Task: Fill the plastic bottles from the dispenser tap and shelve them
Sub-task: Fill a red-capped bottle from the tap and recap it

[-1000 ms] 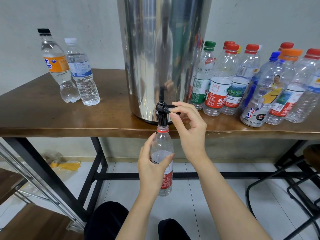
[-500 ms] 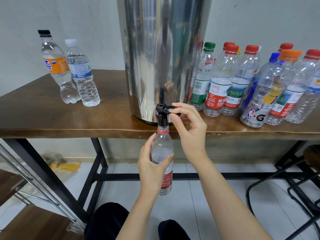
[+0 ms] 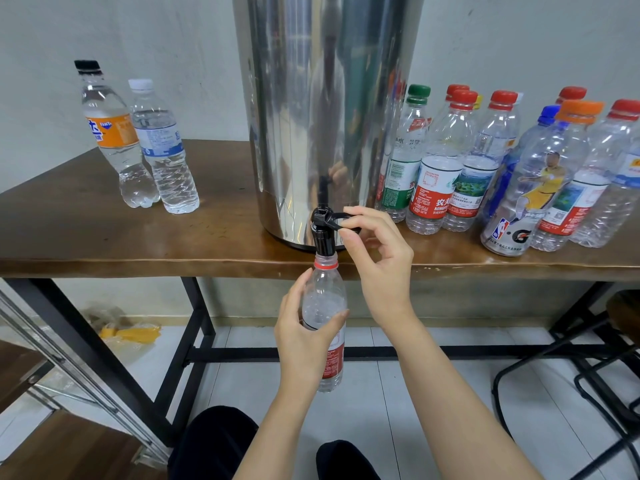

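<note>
A tall steel dispenser [image 3: 325, 112] stands on the brown table [image 3: 104, 244], its black tap [image 3: 322, 233] hanging over the front edge. My left hand [image 3: 306, 337] grips an uncapped clear bottle [image 3: 325, 303] with a red label, held upright with its mouth right under the tap spout. The bottle holds water up to about its shoulder. My right hand [image 3: 377, 258] pinches the tap's black lever between thumb and fingers. Two filled, capped bottles [image 3: 145, 143] stand at the table's left. Several capped empty bottles [image 3: 502, 168] crowd the table's right side.
Black metal table legs and a crossbar [image 3: 415, 351] run below the table. A wooden shelf step with a metal rail [image 3: 52, 393] is at the lower left. Black stool frames [image 3: 595, 375] stand at the right. A yellow bag [image 3: 131, 332] lies on the tiled floor.
The water level in the held bottle has risen. Both hands stay where they were, on the bottle and the tap lever.
</note>
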`<action>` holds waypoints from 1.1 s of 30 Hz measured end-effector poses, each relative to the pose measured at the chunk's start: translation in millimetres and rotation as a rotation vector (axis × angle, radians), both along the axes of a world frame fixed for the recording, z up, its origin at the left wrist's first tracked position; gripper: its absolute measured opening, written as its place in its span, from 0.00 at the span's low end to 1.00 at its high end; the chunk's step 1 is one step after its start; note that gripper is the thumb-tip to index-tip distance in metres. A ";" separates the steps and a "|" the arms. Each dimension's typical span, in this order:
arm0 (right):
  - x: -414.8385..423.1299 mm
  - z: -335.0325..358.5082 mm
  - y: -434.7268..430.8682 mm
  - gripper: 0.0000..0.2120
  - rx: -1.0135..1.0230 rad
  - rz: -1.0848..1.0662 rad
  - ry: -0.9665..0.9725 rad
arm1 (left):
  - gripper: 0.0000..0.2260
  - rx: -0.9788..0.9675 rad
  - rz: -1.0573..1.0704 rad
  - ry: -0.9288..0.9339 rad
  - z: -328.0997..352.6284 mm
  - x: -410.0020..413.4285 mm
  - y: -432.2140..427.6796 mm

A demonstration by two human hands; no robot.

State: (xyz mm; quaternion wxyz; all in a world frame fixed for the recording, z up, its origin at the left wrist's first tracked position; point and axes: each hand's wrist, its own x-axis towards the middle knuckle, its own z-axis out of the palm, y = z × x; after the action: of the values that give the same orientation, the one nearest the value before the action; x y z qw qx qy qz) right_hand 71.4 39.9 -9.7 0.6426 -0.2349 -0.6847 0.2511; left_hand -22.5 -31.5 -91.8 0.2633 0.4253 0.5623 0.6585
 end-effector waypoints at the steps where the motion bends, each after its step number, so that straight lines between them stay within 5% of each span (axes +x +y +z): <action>1: 0.0 -0.1 0.0 0.05 -0.002 0.001 -0.001 | 0.33 0.000 -0.001 0.000 -0.4 0.0 0.2; 19: -0.2 0.1 -0.8 0.04 0.000 -0.011 -0.004 | 0.32 0.015 0.003 -0.010 0.1 0.1 1.7; 33: 17.5 13.1 8.2 0.08 0.242 -0.169 -0.324 | 0.33 0.015 0.000 -0.028 -3.8 -1.6 5.8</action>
State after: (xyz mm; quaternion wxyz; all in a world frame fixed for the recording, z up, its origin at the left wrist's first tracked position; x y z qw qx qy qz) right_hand 88.9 48.2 3.4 0.5662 -0.2500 -0.7822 0.0714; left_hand -24.1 -25.7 -95.6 0.2679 0.4181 0.5539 0.6683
